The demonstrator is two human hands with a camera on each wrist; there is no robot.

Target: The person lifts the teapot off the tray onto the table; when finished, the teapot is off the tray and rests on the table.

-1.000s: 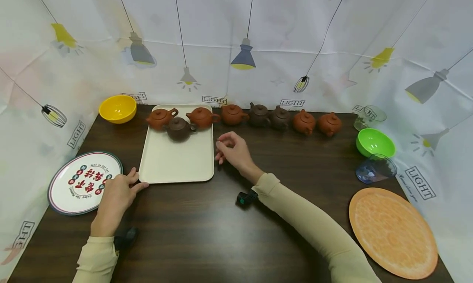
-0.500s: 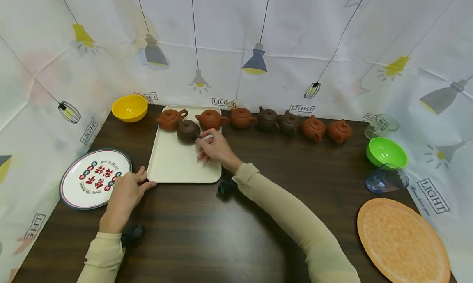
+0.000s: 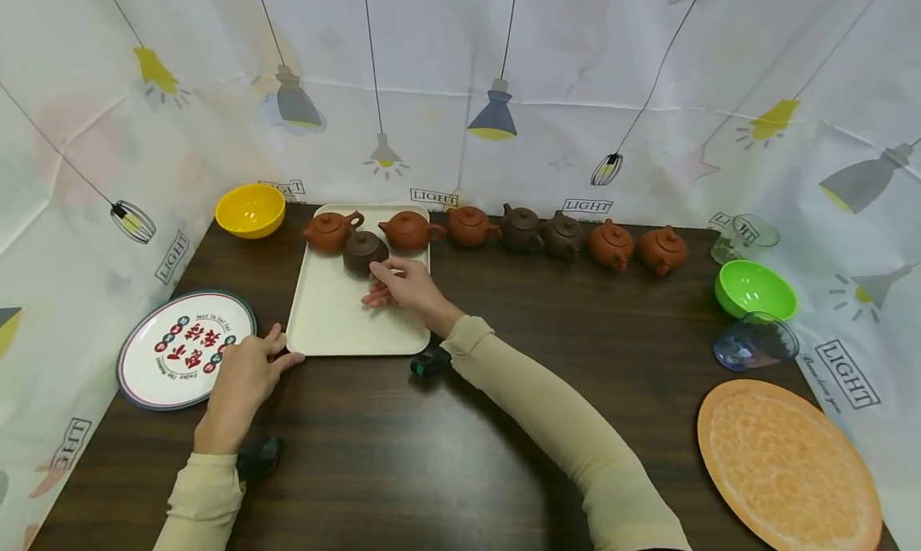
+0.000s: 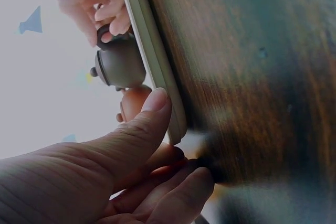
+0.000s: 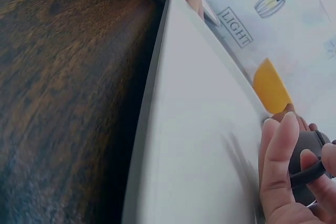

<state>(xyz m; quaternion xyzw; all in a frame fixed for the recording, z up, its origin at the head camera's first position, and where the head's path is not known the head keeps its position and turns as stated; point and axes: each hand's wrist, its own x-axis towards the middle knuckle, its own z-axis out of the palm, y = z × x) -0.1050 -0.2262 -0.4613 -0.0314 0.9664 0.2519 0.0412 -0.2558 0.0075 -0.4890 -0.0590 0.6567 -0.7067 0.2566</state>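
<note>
On tray (image 3: 338, 323), R fingers (image 5: 282, 145) hold dk teapot (image 3: 362, 255); bkgd cloth (image 3: 432, 71) reads "LIGHT".

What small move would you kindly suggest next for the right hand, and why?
Perhaps ease the dark teapot slightly toward the person: the right hand holds its handle, reddish teapots sit close behind, and the left hand pinches the tray corner.
</note>
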